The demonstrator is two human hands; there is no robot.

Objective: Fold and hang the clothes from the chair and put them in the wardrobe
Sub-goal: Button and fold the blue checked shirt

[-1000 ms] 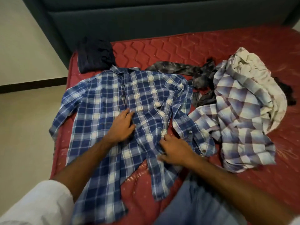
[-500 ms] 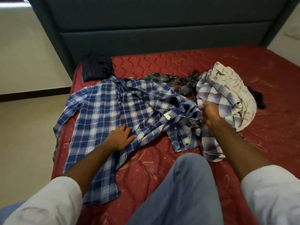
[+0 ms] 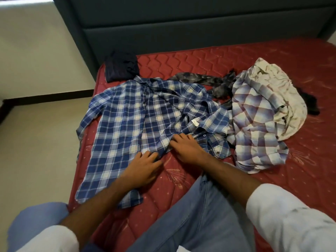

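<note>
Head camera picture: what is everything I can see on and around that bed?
blue plaid shirt: one, blue and white, spread on mattress's left part
pale plaid shirt: one, lilac and white, crumpled at right
cream garment: one, off-white, atop pale shirt
grey mottled garment: one, behind the shirts
dark folded garment: one, navy, far left corner
mattress: one, red
headboard: one, dark teal
left hand: rests on blue shirt's edge
right hand: fingers on blue shirt's folded front
</note>
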